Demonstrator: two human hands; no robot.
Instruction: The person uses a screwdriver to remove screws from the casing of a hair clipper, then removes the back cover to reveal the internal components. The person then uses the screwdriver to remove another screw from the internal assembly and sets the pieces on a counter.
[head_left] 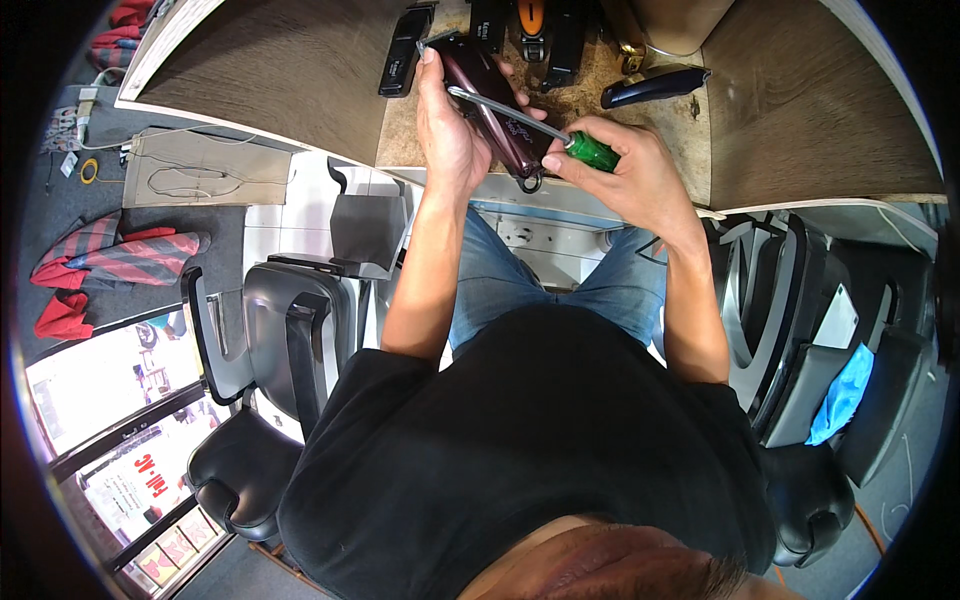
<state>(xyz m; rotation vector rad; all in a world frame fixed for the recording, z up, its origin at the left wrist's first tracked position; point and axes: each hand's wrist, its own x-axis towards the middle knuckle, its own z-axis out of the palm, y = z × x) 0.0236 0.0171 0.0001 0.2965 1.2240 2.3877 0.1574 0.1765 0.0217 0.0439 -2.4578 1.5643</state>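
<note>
My left hand (pixel 447 138) is closed round a dark maroon hair clipper (pixel 478 72), thumb along one side and fingertips on the other. The clipper slants, its metal blade end up and to the left, its hanging loop towards me. Between the fingers and thumb of my right hand (pixel 645 178) is the green handle of a screwdriver (pixel 594 152). Its steel shaft crosses over the clipper's body, and the tip lies near my left thumb and palm. Whether the tip touches anything I cannot tell.
On the worn brown shelf (pixel 650 140) lie a black clipper (pixel 405 55), an orange-and-black trimmer (pixel 531 28), a dark blue clipper (pixel 655 87) and a gold trimmer (pixel 627 40). Wooden panels flank it. Black salon chairs (pixel 290 330) stand on both sides, a blue cloth (pixel 842 395) at right.
</note>
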